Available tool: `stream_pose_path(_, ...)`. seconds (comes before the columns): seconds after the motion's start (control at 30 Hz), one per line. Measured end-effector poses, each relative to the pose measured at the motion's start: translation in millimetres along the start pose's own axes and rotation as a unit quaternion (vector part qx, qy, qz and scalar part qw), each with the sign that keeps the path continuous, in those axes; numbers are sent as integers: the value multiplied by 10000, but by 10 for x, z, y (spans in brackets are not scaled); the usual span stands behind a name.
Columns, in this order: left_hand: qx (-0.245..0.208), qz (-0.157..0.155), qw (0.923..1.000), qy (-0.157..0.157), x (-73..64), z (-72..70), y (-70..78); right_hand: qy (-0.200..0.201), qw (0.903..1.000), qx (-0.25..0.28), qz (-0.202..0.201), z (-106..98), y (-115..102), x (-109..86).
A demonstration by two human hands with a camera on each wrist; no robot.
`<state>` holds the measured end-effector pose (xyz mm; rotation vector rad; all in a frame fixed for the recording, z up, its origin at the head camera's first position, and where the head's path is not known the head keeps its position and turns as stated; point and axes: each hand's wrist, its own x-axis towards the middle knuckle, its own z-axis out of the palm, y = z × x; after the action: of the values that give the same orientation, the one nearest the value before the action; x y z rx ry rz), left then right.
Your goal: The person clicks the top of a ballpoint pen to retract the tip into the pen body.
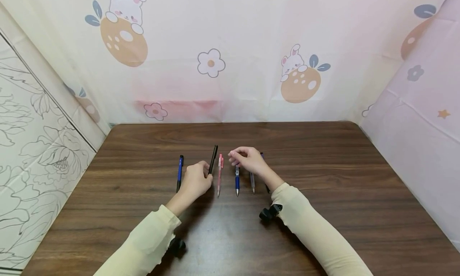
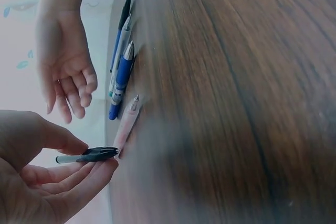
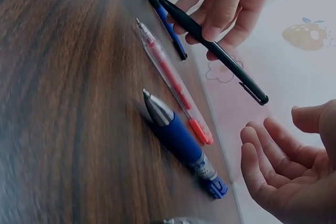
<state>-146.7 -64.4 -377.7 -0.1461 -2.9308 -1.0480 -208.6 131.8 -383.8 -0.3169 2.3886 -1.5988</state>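
My left hand point(image 1: 195, 181) pinches a black pen point(image 1: 214, 156) between thumb and fingers; in the right wrist view the pen point(image 3: 223, 56) slants above the table, its clip end pointing toward the other hand. My right hand point(image 1: 248, 159) holds nothing, its fingers loosely bent over the top of a blue pen point(image 1: 237, 184) with a silver tip. Between the hands lies a clear pen with a pink cap end point(image 1: 220, 174). A transparent pen point(image 1: 252, 184) and a dark blue pen point(image 1: 262, 155) lie partly hidden under the right hand and wrist.
Left of the left hand lies a blue-and-black pen point(image 1: 180, 170), its lower end beside the wrist. The brown wooden table point(image 1: 323, 156) ends at a patterned curtain point(image 1: 244, 88) behind. Black wrist cameras point(image 1: 267, 213) hang from both sleeves.
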Motion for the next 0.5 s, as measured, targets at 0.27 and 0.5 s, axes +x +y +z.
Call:
stream_pose_path(0.27, -263, 73, 9995, -171, -15, 20, 43, 11, 9998, 165, 55, 65, -40, -23)
stream_pose_path(0.5, -551, 312, 9975, -317, -15, 37, 77, 46, 9997, 224, 118, 82, -40, -33)
